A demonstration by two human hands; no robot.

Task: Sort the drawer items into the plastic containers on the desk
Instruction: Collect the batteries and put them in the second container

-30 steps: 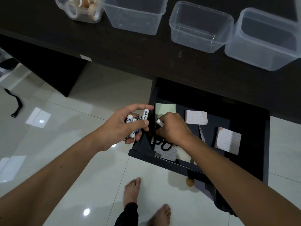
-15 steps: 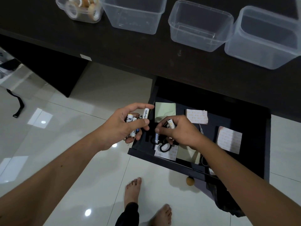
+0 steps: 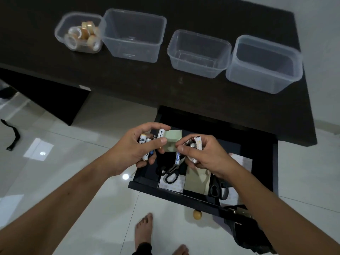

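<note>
My left hand (image 3: 136, 150) grips several white batteries (image 3: 161, 134) above the open black drawer's (image 3: 165, 192) left edge. My right hand (image 3: 204, 155) holds several more batteries (image 3: 197, 143) just to the right, over the drawer. Inside the drawer lie black scissors (image 3: 170, 173), a second pair of scissors (image 3: 219, 188), a green sticky-note pad (image 3: 173, 140) and pale note pads (image 3: 241, 161). On the dark desk (image 3: 202, 92) stands a row of clear plastic containers: one with tape rolls (image 3: 81, 34), then three empty ones (image 3: 134, 35) (image 3: 198, 54) (image 3: 265, 65).
The drawer sticks out over a glossy white tiled floor (image 3: 64, 162), with its round wooden knob (image 3: 197, 214) toward me. My bare feet (image 3: 143, 230) stand below it. A black strap (image 3: 12, 135) lies on the floor at far left.
My right hand has lifted out of the drawer holding batteries and risen level with my left hand. The view has tilted up, showing more of the desk and containers.
</note>
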